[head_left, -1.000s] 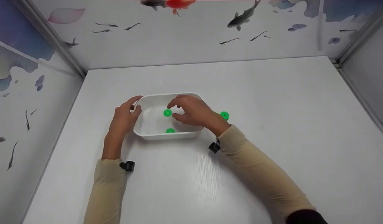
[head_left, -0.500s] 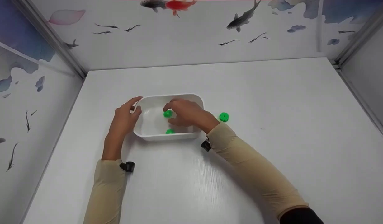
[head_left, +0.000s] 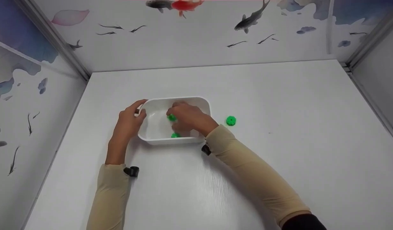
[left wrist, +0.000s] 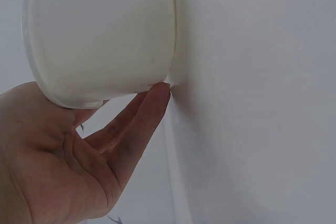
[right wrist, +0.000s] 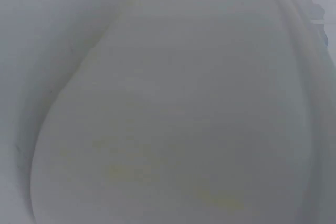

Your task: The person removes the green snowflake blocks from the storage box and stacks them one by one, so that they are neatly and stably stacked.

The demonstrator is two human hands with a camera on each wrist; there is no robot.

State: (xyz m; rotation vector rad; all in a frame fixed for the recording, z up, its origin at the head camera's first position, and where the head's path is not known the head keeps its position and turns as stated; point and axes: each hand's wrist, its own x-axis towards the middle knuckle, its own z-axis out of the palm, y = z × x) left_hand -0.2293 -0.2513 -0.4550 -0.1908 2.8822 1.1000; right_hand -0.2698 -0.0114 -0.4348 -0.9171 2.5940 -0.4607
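A white rectangular plastic basin [head_left: 155, 140] with rounded corners stands on the table. My left hand [head_left: 128, 123] grips its left end, the thumb at the rim and the fingers along the outer wall; in the left wrist view, fingertips reach down near the basin's base. My right hand [head_left: 190, 118] is inside the basin, its fingers curled round a small green scalloped disc [head_left: 172, 118], which they partly cover. A second green scalloped disc [head_left: 175, 135] lies by the near wall, partly hidden by the rim. The right wrist view is filled by the basin's outer wall [right wrist: 184, 103].
Right of the basin, a third green scalloped disc [head_left: 231, 120] with a small centre hole lies on the white table [head_left: 295, 153]. Walls with printed fish [head_left: 250, 20] enclose the table at the back and left, and a plain wall [head_left: 378, 80] at the right.
My right hand has moved left and down into the basin, its fingers coming over the green disc there. The disc right of the basin shows fully now. The left hand stays put.
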